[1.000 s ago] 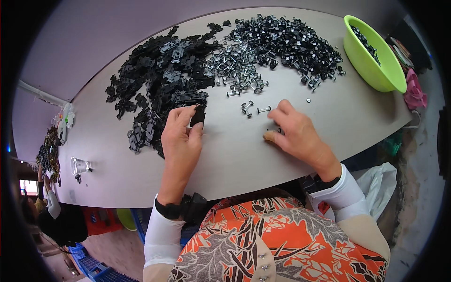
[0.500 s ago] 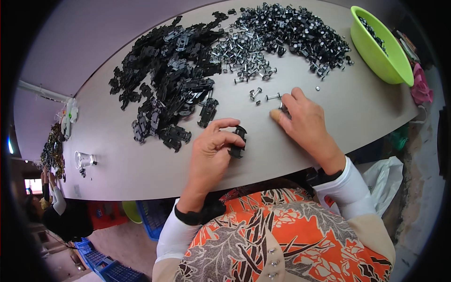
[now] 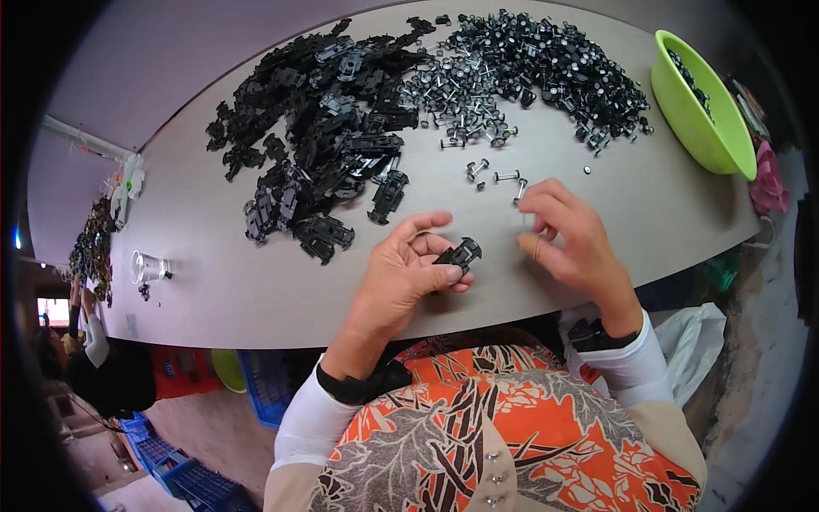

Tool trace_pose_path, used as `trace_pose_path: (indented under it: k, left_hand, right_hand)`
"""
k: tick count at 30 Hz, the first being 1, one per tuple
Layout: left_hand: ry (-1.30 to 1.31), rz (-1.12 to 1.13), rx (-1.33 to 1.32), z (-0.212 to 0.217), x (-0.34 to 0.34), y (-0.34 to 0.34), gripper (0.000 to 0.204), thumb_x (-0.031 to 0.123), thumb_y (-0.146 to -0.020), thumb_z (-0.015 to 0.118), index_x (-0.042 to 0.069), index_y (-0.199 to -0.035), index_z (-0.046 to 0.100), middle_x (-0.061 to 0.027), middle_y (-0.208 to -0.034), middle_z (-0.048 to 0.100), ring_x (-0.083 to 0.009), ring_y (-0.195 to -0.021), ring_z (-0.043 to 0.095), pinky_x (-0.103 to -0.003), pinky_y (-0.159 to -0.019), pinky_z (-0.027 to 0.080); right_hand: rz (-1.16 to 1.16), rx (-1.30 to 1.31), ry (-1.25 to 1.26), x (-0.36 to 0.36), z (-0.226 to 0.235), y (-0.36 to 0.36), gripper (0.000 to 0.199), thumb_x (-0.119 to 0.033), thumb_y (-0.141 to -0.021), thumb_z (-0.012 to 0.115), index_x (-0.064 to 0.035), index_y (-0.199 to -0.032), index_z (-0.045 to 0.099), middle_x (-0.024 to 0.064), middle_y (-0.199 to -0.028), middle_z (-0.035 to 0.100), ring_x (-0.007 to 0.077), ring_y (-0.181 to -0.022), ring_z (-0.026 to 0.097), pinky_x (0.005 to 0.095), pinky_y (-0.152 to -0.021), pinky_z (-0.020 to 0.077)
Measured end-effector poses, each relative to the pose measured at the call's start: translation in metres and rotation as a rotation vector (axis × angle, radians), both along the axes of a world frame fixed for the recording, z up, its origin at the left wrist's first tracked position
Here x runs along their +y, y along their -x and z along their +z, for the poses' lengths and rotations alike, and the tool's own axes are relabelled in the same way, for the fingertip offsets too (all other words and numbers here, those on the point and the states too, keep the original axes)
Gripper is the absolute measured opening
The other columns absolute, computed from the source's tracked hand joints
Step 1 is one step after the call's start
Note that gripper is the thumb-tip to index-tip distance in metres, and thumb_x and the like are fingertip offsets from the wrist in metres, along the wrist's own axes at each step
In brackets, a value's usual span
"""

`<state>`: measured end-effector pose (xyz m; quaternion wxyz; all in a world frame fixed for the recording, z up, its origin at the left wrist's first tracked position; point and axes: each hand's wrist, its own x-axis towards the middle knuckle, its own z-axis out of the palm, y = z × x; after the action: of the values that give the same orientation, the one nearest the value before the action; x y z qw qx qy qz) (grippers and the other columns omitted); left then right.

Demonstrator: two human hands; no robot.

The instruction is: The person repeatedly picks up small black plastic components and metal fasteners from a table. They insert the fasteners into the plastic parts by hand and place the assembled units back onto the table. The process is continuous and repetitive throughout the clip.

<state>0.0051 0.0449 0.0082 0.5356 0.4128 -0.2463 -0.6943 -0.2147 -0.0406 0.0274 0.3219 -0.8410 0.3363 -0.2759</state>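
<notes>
My left hand point(image 3: 397, 277) grips a small black toy car chassis point(image 3: 463, 253) between thumb and fingers, tilted above the near part of the table. To its right, my right hand point(image 3: 576, 235) has thumb and fingertips bent toward each other. A thin pale sliver shows between them, too blurred to name. Just beyond those fingertips lies a metal axle with black wheels point(image 3: 519, 193). Two more wheeled axles, one of them the nearer axle point(image 3: 507, 177), rest farther off beside a small loose wheel point(image 3: 481, 185).
A heap of black chassis point(image 3: 316, 119) spreads over the table's left half. Wheeled axles point(image 3: 554, 68) are piled at the far right, beside a green basin point(image 3: 708, 141) holding more parts. A clear cup point(image 3: 148, 267) stands at left. Another person's hands point(image 3: 81, 299) work far left.
My left hand has turned the chassis over from upright on edge to a flatter tilt, its fingers now beneath. My right hand has drawn back slightly from the loose axles, uncovering one.
</notes>
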Motion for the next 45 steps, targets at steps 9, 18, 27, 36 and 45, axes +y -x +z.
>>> trace_pose_path:
  k: [9,18,27,36,45]
  left_hand:
    - [-0.118,-0.218,0.074,0.002,-0.009,0.008,0.029,-0.007,-0.08,0.065,-0.004,-0.106,0.053,-0.0082,-0.083,0.063,-0.0151,-0.065,0.063,-0.024,-0.05,0.053]
    - [-0.188,-0.285,0.125,-0.003,-0.01,0.01,0.018,0.003,-0.081,0.071,-0.001,-0.095,0.061,-0.0063,-0.081,0.064,-0.0094,-0.061,0.059,-0.019,-0.051,0.048]
    - [-0.124,-0.308,0.131,-0.004,-0.009,0.012,0.011,0.012,-0.085,0.069,0.003,-0.086,0.063,-0.002,-0.076,0.062,-0.0091,-0.06,0.059,-0.02,-0.053,0.046]
    - [-0.103,-0.298,0.023,0.0,-0.017,0.021,0.013,0.011,-0.088,0.064,0.0,-0.089,0.059,-0.0062,-0.077,0.063,-0.0121,-0.062,0.061,-0.022,-0.055,0.049]
    - [-0.159,-0.258,-0.056,0.005,-0.038,0.028,0.015,0.008,-0.088,0.061,-0.003,-0.098,0.061,-0.0105,-0.084,0.065,-0.0159,-0.066,0.064,-0.027,-0.056,0.054]
  right_hand:
    - [0.232,-0.188,0.263,0.018,-0.007,-0.019,0.053,0.005,-0.064,0.069,-0.0044,-0.115,0.058,0.0094,-0.097,0.061,0.0278,-0.086,0.06,0.0357,-0.07,0.0512]
    - [0.226,-0.186,0.238,0.022,-0.007,-0.01,0.051,0.004,-0.065,0.069,-0.0029,-0.113,0.055,0.0113,-0.097,0.06,0.0294,-0.087,0.061,0.0358,-0.07,0.0509]
    - [0.246,-0.242,0.208,0.03,-0.011,-0.006,0.047,0.007,-0.065,0.069,-0.0042,-0.108,0.057,0.0087,-0.09,0.06,0.0265,-0.081,0.061,0.0346,-0.066,0.051]
    - [0.17,-0.272,0.22,0.023,-0.011,-0.009,0.034,0.0,-0.071,0.071,-0.0038,-0.103,0.058,0.0102,-0.088,0.06,0.0264,-0.076,0.062,0.0336,-0.063,0.0503]
    - [-0.447,0.066,0.29,-0.095,-0.011,0.072,0.019,0.003,-0.075,0.057,-0.0025,-0.092,0.06,0.0118,-0.085,0.06,0.0325,-0.071,0.06,0.0384,-0.065,0.0488]
